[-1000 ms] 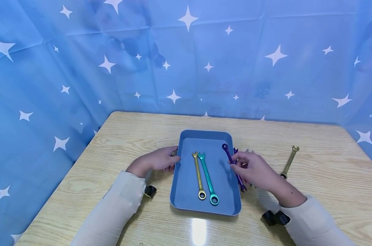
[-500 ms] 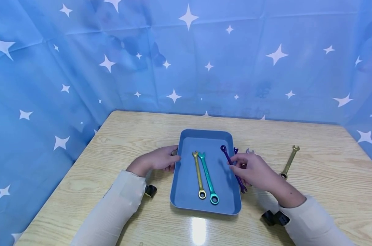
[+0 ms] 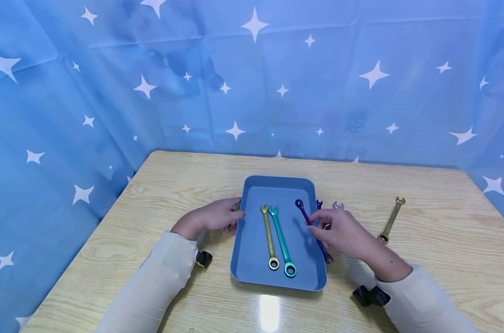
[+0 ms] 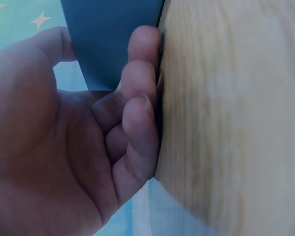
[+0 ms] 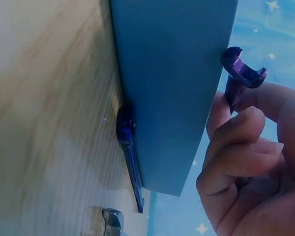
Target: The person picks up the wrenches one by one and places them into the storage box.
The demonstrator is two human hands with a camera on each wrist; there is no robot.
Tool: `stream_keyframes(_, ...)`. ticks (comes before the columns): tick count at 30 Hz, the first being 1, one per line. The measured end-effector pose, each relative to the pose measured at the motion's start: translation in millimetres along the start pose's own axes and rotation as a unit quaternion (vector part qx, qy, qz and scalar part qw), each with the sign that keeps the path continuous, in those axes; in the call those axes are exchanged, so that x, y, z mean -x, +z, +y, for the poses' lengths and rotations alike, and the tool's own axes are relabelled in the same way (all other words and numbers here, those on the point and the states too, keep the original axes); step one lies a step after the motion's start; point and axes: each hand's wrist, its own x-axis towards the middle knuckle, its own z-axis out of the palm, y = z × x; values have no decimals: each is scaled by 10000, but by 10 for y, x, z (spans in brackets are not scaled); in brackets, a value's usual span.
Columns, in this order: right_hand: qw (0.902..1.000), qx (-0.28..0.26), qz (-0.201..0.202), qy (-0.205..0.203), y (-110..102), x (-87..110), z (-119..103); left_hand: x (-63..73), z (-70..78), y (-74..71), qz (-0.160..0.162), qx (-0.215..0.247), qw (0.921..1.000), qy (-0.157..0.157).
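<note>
My right hand (image 3: 337, 231) pinches a purple combination wrench (image 3: 303, 211) between thumb and fingers. The wrench hangs tilted across the tray's right wall, ring end over the inside; its open end (image 5: 243, 71) shows up close in the right wrist view. On the left side, my left hand (image 3: 216, 216) grips the blue-grey tray (image 3: 236, 245), thumb at the rim and curled fingers (image 4: 137, 118) against the outer wall. Inside the tray lie a gold wrench (image 3: 270, 238) and a green wrench (image 3: 282, 240), side by side.
Along the tray's outer right wall lies another purple wrench (image 5: 130, 162), partly hidden by my right hand in the head view. A silver wrench (image 3: 338, 205) is close by. Farther right, a dull gold wrench (image 3: 391, 221) rests on the wooden table (image 3: 185, 171). A starry blue curtain hangs behind.
My right hand has shifted slightly left with the purple wrench, whose ring end is now farther over the tray's inside. The left hand and the tray stay put.
</note>
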Motion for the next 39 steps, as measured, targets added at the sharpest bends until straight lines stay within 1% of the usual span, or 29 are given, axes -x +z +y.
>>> stream_keyframes(8,9998,-173,-98,-26,7,10,-24,-11,8,9,-21,63,10000,3)
stream_keyframes(16,9992,-319,-124,-184,86,-20,-39,-1,1,1,-4,73,10000,8)
stream_keyframes(23,9989,-416,-173,85,126,-19,-54,23,31,-4,-11,55,10000,9)
stream_keyframes(28,9986,-424,-242,180,144,-13,-81,25,36,-14,5,27,10000,-13)
stream_keyframes(35,9969,-598,-471,207,172,-40,-107,12,14,-8,-15,51,10000,-18)
stream_keyframes(39,9972,-510,-531,117,184,-69,-137,3,4,-4,-54,98,9999,4)
